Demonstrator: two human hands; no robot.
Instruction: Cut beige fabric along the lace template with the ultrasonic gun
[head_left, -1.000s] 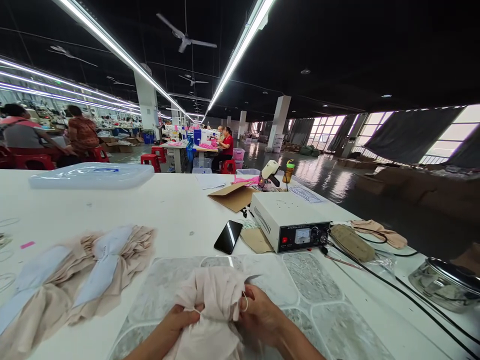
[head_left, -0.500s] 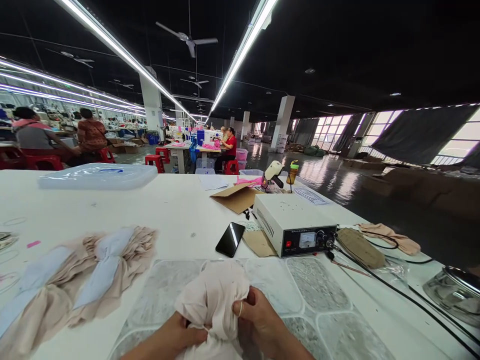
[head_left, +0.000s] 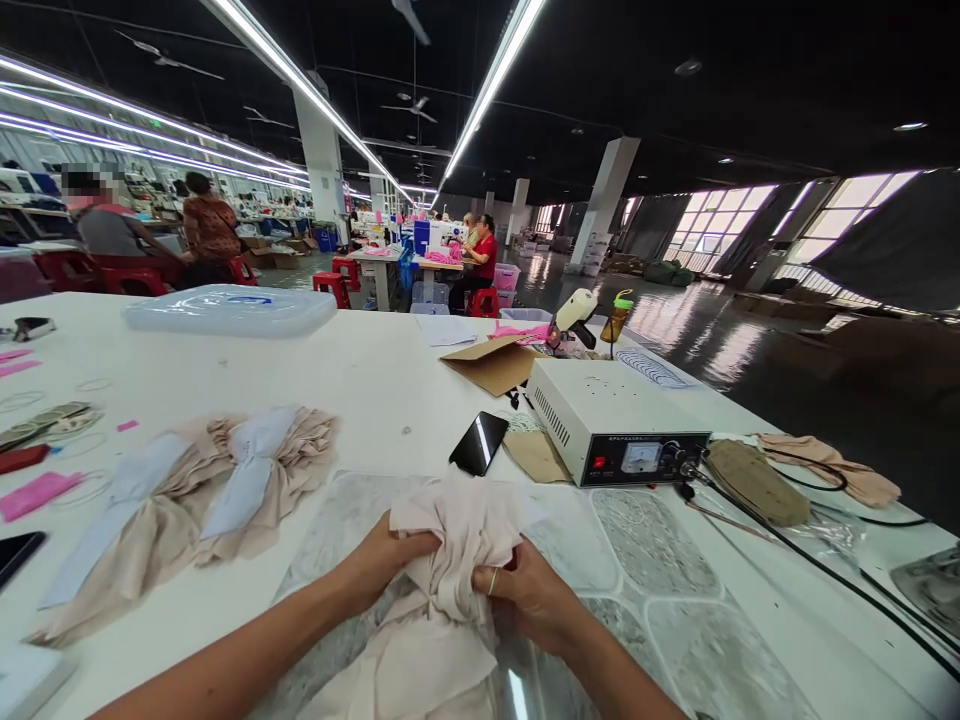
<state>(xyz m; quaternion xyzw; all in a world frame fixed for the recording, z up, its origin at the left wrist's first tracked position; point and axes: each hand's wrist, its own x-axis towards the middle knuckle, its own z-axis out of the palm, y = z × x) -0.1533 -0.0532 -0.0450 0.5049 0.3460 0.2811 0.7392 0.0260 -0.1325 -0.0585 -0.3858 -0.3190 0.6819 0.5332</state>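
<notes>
Beige cloth bundle [head_left: 446, 610], on the near side of the smartphone [head_left: 478, 443]: left hand [head_left: 382, 560] grasps its left edge, right hand [head_left: 531, 598] pinches the right. Likely light, soft, limp; best held at the gathered middle. Whether tied there, I can't tell.
</notes>
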